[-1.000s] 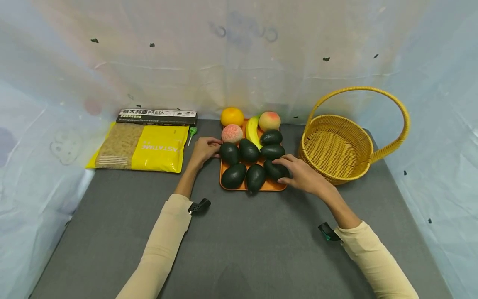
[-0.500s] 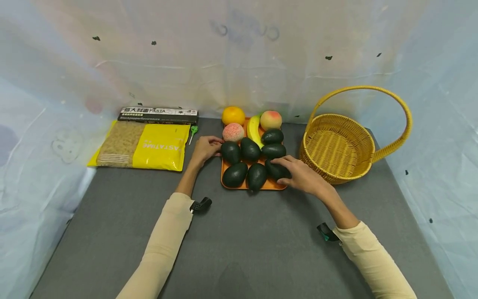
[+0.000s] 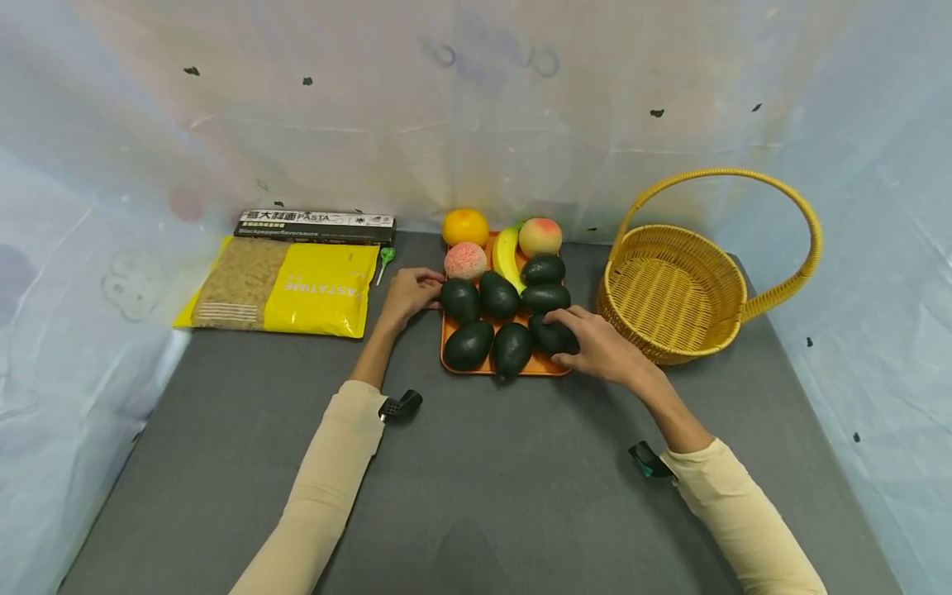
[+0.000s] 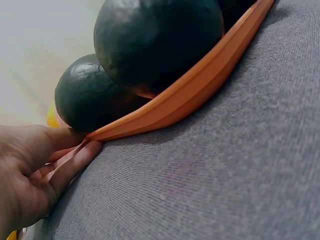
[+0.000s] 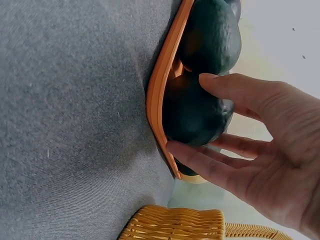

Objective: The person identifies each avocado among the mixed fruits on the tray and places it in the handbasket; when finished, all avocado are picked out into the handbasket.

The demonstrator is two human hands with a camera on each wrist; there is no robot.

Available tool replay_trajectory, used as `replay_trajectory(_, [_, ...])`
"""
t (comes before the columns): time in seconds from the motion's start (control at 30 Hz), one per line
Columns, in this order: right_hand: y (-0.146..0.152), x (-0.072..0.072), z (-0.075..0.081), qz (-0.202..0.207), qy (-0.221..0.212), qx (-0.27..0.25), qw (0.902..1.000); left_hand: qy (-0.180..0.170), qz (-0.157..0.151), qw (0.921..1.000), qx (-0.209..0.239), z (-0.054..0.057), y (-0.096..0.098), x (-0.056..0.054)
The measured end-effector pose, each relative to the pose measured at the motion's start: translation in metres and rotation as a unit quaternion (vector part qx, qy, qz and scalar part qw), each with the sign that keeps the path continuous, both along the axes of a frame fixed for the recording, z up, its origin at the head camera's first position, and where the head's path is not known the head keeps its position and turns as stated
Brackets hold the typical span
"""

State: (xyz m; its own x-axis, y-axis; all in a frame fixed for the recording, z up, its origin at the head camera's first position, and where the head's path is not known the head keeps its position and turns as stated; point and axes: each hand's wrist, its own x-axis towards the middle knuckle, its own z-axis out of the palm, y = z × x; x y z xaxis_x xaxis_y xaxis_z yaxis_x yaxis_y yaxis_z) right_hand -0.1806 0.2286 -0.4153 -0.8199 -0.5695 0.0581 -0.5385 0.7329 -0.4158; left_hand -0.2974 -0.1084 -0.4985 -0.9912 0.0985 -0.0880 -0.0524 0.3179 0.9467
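Note:
An orange tray holds several dark green avocados, a banana and round fruit. My left hand pinches the tray's left rim; in the left wrist view, thumb and fingers meet on that orange edge beside an avocado. At the tray's front right corner, my right hand has thumb and fingers curled round an avocado. The right wrist view shows the thumb on top of this avocado and the fingers along its side, with the fruit within the tray's rim.
A yellow wicker basket with a tall handle stands right of the tray. To the left lie a yellow pasta bag, a black pasta box and a green lollipop. An orange and two peaches, one pinkish, sit towards the back.
The head view has shifted very slightly. Both hands keep their places, the left at the tray's rim and the right on the avocado.

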Motion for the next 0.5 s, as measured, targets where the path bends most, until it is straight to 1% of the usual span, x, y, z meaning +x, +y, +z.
replay_trajectory(0.37, [0.0045,0.0046,-0.0001,-0.031,0.014,-0.018,0.9993,-0.007,0.001,0.9999,0.011,-0.0012,0.0033,-0.0025])
replay_trajectory(0.5, [0.0043,0.0062,0.0024,-0.032,0.019,-0.023,0.999,-0.008,0.005,0.9999,0.006,-0.0025,0.0023,-0.003])
